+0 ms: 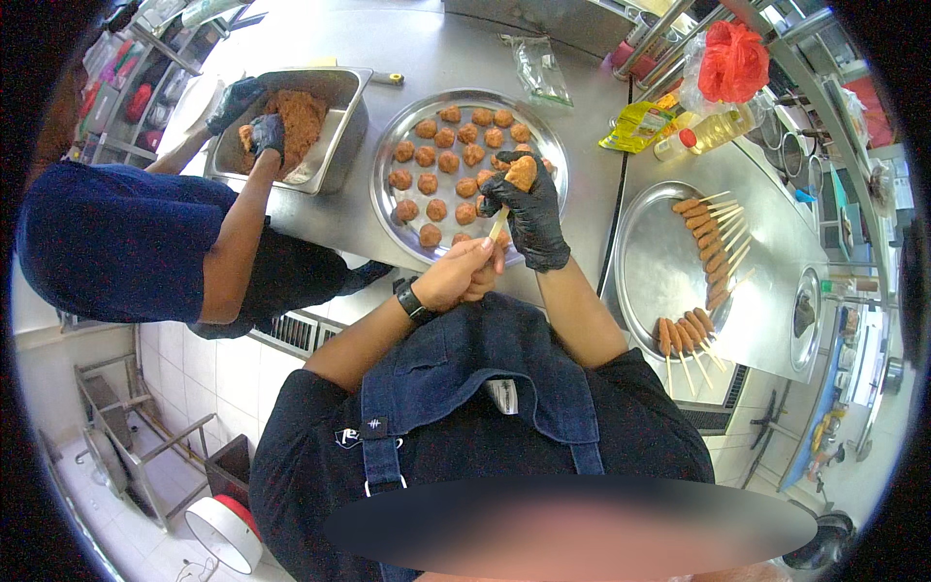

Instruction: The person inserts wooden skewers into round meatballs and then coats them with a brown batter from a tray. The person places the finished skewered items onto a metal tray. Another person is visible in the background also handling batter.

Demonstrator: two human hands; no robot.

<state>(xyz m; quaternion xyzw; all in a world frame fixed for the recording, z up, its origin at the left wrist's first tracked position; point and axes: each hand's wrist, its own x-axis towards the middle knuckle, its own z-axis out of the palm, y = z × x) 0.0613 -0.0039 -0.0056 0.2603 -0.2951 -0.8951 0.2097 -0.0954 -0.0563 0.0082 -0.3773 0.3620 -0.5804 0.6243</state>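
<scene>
My bare left hand is closed round the lower end of a stick, and my gloved right hand is curled round the meat lump at its top. Both are near the tabletop's front edge, the lump above the right side of the meatball tray. If my 2 hands pull out of line, or I squeeze unevenly, I think the lump could split or slip and land on the meatballs below. A stick set off-centre might poke through its side. Over the right-hand tray, 4 or so sticks jut past the near rim, towards the tabletop's front edge; my right elbow could catch them and roll those skewers off.
</scene>
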